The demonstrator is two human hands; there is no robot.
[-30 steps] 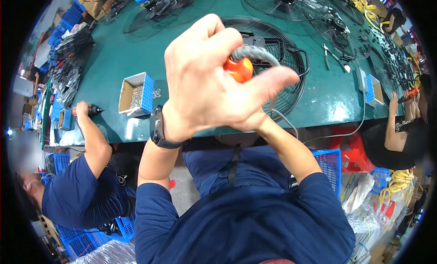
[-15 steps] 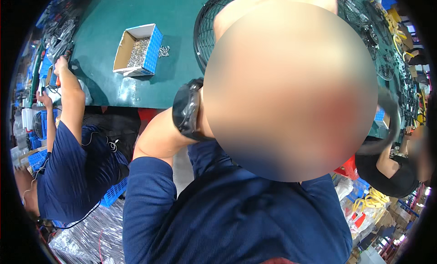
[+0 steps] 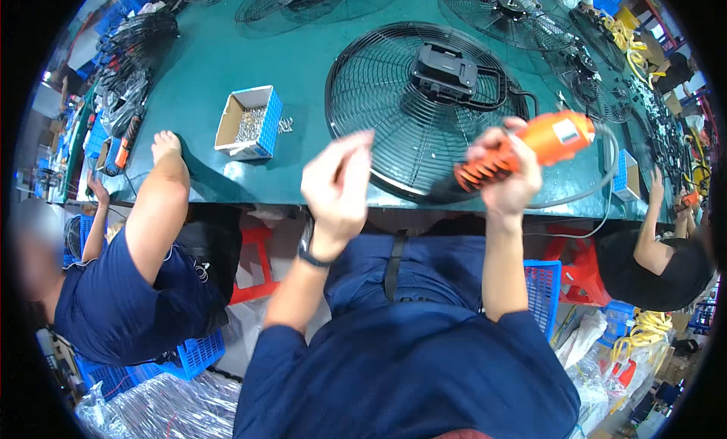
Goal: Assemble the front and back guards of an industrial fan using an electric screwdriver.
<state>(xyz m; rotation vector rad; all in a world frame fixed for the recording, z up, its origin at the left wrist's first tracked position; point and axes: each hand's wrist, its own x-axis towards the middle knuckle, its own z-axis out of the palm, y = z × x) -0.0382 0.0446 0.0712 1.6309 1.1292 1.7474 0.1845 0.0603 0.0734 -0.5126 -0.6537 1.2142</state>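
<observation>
Orange and ribbed, the plastic powered screwdriver [image 3: 522, 153] sits clenched in the right hand [image 3: 506, 174], raised above the round black wire fan guard [image 3: 394, 128] on the green table [image 3: 197, 106]. The left hand [image 3: 338, 187] is lifted, fingers pinched, perhaps on a small screw, though I cannot tell. Best to steady the tip squarely before driving. A blue-sided cardboard box of screws [image 3: 248, 122] lies to the left.

You wear a dark navy long-sleeved top, its sleeves pushed up past your elbows, filling the lower centre of the frame. A dark watch [image 3: 308, 255] circles the wrist below your left hand [image 3: 338, 183]. Your forearms are bare.
</observation>
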